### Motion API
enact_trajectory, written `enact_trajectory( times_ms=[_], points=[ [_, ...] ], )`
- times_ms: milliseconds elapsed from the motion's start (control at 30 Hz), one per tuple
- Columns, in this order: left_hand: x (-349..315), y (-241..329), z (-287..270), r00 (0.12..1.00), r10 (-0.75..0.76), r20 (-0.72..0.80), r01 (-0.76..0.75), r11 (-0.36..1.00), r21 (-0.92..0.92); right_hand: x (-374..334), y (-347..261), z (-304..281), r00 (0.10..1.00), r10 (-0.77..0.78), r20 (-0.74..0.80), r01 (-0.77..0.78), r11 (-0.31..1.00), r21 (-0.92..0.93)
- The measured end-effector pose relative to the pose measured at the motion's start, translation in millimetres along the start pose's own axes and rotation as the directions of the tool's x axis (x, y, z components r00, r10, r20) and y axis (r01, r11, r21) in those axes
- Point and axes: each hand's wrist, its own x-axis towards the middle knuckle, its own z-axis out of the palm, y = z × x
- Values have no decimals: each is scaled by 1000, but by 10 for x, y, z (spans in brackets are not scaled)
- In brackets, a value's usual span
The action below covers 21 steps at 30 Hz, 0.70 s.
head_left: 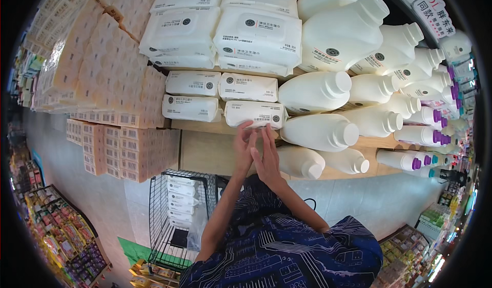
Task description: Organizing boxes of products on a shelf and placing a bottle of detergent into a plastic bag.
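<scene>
Both my hands reach up to a wooden shelf (205,147). My left hand (243,149) and my right hand (267,157) are side by side with fingers stretched, their tips touching the lower edge of a white soft pack of wipes (254,113). Neither hand grips it. More white packs (190,107) lie beside and above it in rows. White plastic jugs (320,131) with round caps lie just right of my hands.
A black wire shopping cart (177,216) holding several white packs stands below the shelf, left of my arms. Stacks of beige boxed goods (123,149) fill the left. Jugs with purple caps (410,161) line the right. Grey floor below.
</scene>
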Motion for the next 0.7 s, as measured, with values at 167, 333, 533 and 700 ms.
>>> enact_trajectory(
  times_ms=[167,333,533,700],
  points=[
    [81,-164,-215,991,82,-104,-77,996,52,77,64,126,995,-93,24,91,993,73],
    [110,-199,-506,957,197,-213,-101,916,389,87,74,199,987,-104,122,104,995,6],
    [-221,27,-611,962,107,-251,-19,944,329,57,262,147,987,-161,4,160,980,-120],
    [-943,-215,-1356,849,-7,-528,150,962,229,94,109,264,981,-161,107,187,934,-304]
  ],
)
